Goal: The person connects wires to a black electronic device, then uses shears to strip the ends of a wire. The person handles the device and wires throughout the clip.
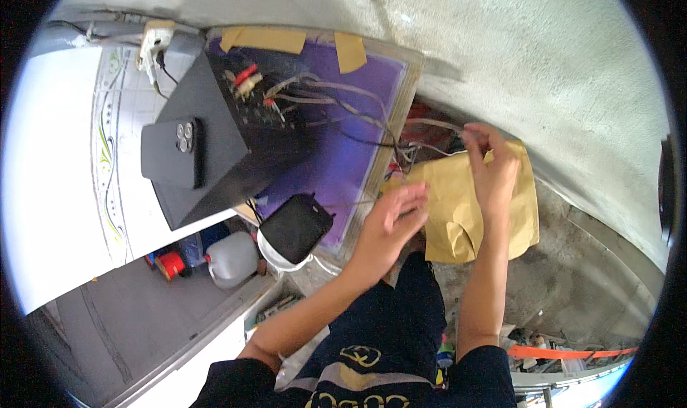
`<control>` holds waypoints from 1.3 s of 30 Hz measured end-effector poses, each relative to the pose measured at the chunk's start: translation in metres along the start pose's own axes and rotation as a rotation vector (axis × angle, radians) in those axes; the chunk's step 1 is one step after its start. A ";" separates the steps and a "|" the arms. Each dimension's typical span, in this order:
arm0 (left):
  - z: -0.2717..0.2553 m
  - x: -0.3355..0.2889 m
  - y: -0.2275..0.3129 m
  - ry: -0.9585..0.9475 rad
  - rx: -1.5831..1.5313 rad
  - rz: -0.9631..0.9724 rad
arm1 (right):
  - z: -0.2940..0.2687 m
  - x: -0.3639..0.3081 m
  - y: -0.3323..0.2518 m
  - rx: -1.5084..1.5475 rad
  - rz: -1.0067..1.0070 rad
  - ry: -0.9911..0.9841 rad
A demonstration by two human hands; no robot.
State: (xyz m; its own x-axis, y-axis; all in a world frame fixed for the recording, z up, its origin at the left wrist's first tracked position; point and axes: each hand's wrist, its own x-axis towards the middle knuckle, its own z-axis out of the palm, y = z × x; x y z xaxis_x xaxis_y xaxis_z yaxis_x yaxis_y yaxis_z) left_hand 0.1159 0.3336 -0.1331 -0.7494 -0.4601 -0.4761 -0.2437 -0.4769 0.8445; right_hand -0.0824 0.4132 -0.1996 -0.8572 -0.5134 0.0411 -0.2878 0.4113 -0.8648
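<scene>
My right hand (494, 166) is above the upper part of a brown paper sheet or bag (476, 218), thumb and forefinger closed at the end of a thin grey cable (433, 122). My left hand (395, 218) is by the paper's left edge, fingers stretched out and slightly blurred, with nothing visible in them. Between the hands and the purple-covered tabletop (372, 86) hangs a tangle of wires (406, 154). The paper is creased and hides what lies beneath it.
A black box (204, 107) carries a dark phone (173, 152). Red and white connectors (247, 80) lie beside it. A black device (295, 227) rests over a white bucket (280, 256). A whitish jug (232, 259) stands lower left. A rough wall (544, 64) rises at the right.
</scene>
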 end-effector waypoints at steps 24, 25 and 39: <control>-0.024 -0.071 0.122 -0.119 1.323 0.490 | 0.055 0.043 -0.052 0.156 -0.375 -0.047; -0.018 -0.072 0.109 -0.132 1.264 0.444 | 0.058 0.041 -0.062 0.220 -0.412 -0.145; -0.018 -0.052 0.088 0.152 0.659 0.367 | 0.122 0.036 -0.125 -0.043 -0.401 -0.214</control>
State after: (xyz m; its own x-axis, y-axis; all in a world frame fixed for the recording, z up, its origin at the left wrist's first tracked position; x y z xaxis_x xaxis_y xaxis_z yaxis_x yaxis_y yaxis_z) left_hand 0.1447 0.3016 -0.0385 -0.7721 -0.6230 -0.1251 -0.3474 0.2490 0.9040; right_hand -0.0253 0.2511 -0.1509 -0.5681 -0.7806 0.2606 -0.6004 0.1765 -0.7800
